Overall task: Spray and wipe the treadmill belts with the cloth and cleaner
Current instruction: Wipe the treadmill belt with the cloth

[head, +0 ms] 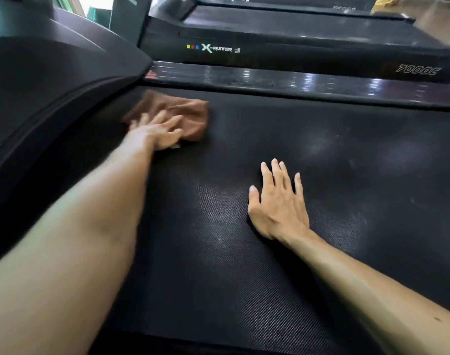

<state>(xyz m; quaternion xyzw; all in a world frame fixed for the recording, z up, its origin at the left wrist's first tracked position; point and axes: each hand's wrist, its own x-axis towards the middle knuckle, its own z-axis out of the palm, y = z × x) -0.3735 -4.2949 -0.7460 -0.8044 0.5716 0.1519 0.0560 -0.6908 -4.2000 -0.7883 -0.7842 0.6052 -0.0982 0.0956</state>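
- We see one crumpled brown cloth (179,112), lying on the black textured treadmill belt (295,155) at about ten o'clock, close to the belt's front end and just beside the black moulded motor cover (52,80).
- Our left hand (156,133) rests on the cloth's near edge, palm down; it is blurred, the fingers look extended and slightly apart across the fabric, and we cannot tell whether the thumb grips anything.
- Our right hand (279,204) lies flat on the bare belt near the centre, well apart from the cloth, four fingers straight and close together, thumb spread out toward nine o'clock.
- Two bare forearms reach in, one from seven o'clock, one from five o'clock.
- Pale smudged patches show on the belt, one between the hands and others toward two o'clock.
- One glossy dark side rail (295,82) borders the belt at twelve o'clock.
- Beyond it we count two more black treadmills: the nearer treadmill (308,51) reads "X-Runner" and "7000C"; the farther treadmill (282,2) sits at the top edge.
- We see no cleaner bottle.
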